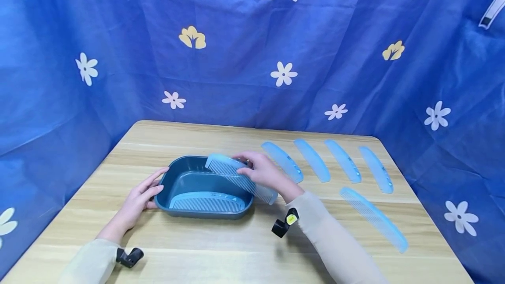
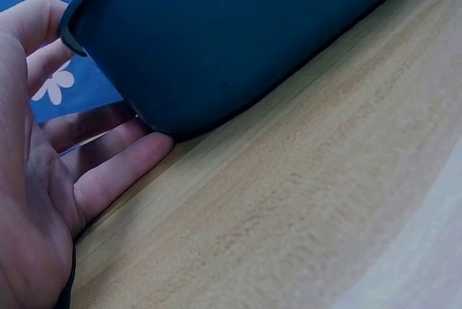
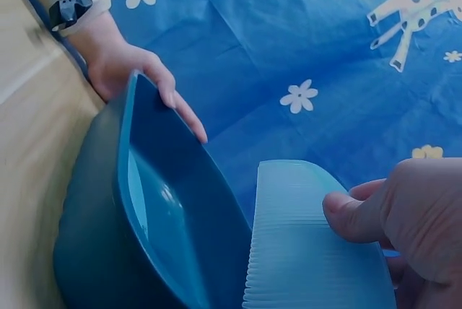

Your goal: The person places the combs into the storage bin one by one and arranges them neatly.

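A light-blue translucent comb [image 1: 221, 168] is pinched by my right hand [image 1: 260, 171] along its spine, with the teeth facing the near left. It hangs tilted over the right end of a dark teal basin [image 1: 205, 214], overlapping the rim in the head view. Inside the basin, a second blue comb [image 1: 207, 201] lies along the near wall. At the basin's left end, my left hand [image 1: 138, 196] holds the rim, its thumb over the edge. Its lower fingers [image 2: 126, 168] touch the outer wall near the base in the left wrist view.
Several more blue combs lie on the wooden table [image 1: 236, 253] at the right. Most form a slanted row at the back, including the rightmost comb [image 1: 375, 169]; a separate comb [image 1: 375, 218] lies nearer. A blue patterned curtain [image 1: 236, 65] surrounds the table.
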A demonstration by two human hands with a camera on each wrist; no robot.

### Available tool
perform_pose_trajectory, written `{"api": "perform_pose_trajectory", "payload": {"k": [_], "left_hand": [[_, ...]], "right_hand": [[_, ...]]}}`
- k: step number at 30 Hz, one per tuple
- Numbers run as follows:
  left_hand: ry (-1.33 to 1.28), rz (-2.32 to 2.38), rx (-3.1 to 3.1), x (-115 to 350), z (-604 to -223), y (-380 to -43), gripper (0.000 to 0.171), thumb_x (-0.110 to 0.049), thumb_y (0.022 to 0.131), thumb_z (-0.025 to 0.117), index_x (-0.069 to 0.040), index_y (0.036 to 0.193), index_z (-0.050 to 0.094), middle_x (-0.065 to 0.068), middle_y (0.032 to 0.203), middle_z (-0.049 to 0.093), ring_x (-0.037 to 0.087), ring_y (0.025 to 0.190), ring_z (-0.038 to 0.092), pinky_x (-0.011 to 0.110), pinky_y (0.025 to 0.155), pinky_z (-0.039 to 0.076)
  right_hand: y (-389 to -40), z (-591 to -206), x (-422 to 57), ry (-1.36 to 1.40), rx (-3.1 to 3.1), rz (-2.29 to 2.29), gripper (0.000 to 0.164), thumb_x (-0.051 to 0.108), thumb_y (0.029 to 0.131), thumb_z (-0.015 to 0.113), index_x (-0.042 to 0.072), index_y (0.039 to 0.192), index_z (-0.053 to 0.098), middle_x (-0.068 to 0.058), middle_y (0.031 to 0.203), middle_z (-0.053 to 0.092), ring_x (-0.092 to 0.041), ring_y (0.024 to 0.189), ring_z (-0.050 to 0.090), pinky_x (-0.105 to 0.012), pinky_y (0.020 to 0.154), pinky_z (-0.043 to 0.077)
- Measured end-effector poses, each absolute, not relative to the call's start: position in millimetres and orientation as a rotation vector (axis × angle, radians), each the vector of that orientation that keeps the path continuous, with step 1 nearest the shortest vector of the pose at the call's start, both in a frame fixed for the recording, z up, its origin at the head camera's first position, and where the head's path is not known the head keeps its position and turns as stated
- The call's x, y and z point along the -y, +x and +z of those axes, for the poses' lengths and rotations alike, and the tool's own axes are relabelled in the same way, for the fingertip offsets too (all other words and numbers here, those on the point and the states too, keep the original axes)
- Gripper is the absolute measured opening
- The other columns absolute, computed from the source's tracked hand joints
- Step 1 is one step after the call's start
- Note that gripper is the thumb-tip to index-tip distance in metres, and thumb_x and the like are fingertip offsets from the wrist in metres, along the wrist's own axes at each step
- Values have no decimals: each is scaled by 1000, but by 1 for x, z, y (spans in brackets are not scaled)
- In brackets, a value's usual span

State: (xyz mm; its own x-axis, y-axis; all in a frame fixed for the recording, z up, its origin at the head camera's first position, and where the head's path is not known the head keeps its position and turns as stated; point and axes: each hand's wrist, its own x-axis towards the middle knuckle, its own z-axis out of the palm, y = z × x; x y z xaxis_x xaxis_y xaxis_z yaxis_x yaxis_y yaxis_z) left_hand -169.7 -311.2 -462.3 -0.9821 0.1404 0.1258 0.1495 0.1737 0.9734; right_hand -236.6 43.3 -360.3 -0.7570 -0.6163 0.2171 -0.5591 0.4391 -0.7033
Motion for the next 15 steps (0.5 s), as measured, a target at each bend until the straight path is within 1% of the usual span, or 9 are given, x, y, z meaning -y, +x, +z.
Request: {"api": "perform_pose_trajectory", "payload": {"k": [4, 11, 15], "left_hand": [[-304, -2002, 2391, 311, -462, -170, 48, -16, 99, 43, -13, 146, 30, 20, 127, 36, 13, 94, 61, 37, 67, 56], [-305, -1985, 2387, 309, -462, -170, 48, -16, 99, 44, -14, 146, 31, 5, 118, 49, 16, 91, 63, 38, 67, 56], [-299, -1979, 2388, 309, -461, -170, 48, -16, 99, 44, -13, 146, 32, 3, 117, 50, 15, 92, 63, 37, 67, 56]], "right_hand": [[-237, -360, -31, -1089, -2598, -1209, 36, 10, 87, 65, 10, 123, 60, -6, 111, 62, -12, 76, 51, -22, 67, 47], [-238, -356, -15, -1111, -2594, -1184, 37, 13, 88, 64, 15, 125, 59, -4, 112, 60, -10, 70, 50, -22, 64, 46], [-238, -357, -4, -1131, -2591, -1151, 37, 13, 89, 63, 15, 126, 59, -4, 112, 60, -9, 78, 54, -19, 69, 47]]}}
